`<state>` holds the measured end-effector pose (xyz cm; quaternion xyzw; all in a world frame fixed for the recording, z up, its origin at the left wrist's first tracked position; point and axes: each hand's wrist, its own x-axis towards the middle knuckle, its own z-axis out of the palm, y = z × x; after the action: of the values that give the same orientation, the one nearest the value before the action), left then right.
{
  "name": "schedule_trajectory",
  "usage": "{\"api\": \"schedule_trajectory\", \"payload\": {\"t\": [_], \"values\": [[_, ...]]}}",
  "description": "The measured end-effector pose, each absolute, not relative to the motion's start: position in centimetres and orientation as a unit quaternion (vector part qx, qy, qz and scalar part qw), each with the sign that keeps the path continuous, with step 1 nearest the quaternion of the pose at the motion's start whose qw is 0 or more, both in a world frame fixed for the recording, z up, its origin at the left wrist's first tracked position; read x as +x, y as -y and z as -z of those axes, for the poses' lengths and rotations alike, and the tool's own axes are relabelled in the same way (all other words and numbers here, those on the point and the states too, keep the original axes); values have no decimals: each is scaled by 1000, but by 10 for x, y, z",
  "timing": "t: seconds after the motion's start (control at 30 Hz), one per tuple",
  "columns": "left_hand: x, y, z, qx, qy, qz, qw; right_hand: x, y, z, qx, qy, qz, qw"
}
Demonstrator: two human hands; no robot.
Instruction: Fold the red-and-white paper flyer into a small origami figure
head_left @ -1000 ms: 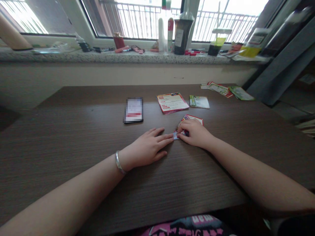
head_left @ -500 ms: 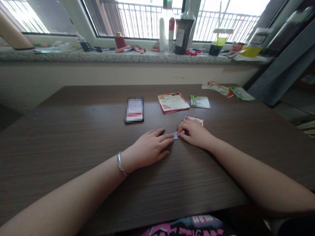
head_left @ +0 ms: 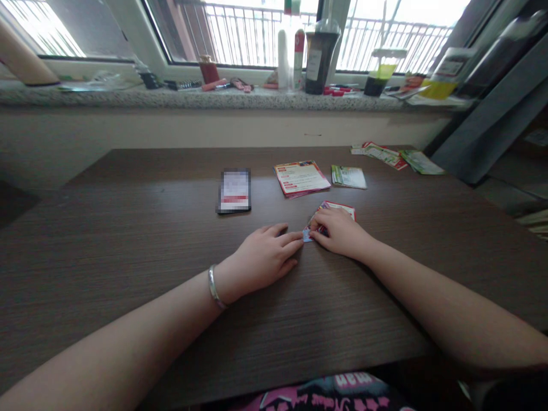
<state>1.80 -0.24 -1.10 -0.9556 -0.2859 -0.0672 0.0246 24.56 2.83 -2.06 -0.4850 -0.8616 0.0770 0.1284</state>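
My left hand (head_left: 269, 256) lies on the brown table with its fingers stretched out, a silver bangle at the wrist. Its fingertips reach the small light-blue corner (head_left: 306, 235) of a printed piece. My right hand (head_left: 338, 229) is closed, thumb and bent fingers at the edge of a red-bordered printed card (head_left: 345, 208). Much of that card is hidden under the right hand. Whether the blue corner belongs to the same card, I cannot tell.
Beyond the hands lie a stack of printed cards (head_left: 301, 177), a smaller green-and-white stack (head_left: 349, 177) and a phone (head_left: 234, 191). More cards (head_left: 422, 162) are at the back right. Cups and bottles line the granite windowsill (head_left: 257, 100).
My left hand has shifted very slightly to the right along the table. The right hand and the card look the same.
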Motion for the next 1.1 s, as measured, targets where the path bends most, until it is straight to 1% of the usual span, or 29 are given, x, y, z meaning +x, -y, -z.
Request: {"api": "schedule_trajectory", "payload": {"t": [0.37,0.6,0.77,0.93,1.1], "values": [[17,-1,10,-962,265,60,26,246,-27,22,-477,866,-69,137],[11,-10,5,-969,244,38,-10,249,-29,26,-480,864,-67,136],[8,-16,5,-970,237,46,-44,252,-28,27,-476,864,-70,148],[8,-18,11,-971,220,85,-27,253,-28,27,-448,878,-54,162],[12,-15,13,-972,219,90,-12,254,-33,28,-397,897,-2,193]]}}
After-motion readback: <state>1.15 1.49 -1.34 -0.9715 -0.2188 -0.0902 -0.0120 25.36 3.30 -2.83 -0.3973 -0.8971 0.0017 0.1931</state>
